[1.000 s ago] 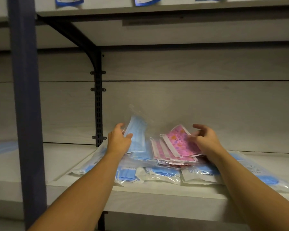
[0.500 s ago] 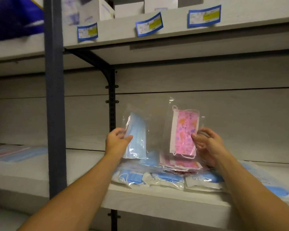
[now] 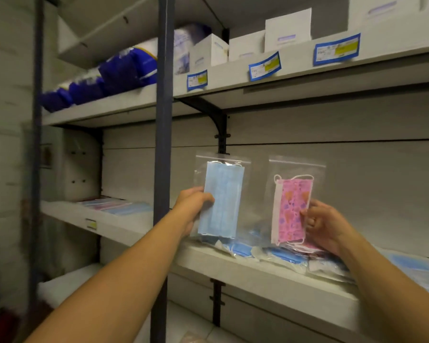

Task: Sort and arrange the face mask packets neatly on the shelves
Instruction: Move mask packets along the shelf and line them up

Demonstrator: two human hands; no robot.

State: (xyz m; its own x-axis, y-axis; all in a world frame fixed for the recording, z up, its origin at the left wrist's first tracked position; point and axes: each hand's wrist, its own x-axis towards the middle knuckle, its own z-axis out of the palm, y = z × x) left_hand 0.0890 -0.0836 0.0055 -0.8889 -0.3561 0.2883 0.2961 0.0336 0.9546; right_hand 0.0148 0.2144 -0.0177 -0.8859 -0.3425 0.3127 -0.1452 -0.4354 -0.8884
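Left hand [image 3: 192, 206] grips a blue mask packet [image 3: 221, 201] upright; right hand [image 3: 323, 225] pinches a pink patterned mask packet [image 3: 292, 209] — both held above the shelf [image 3: 270, 271] pile.

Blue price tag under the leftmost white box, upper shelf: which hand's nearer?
Left. The left hand is below the blue price tag, slightly left; the right hand is lower and far right.
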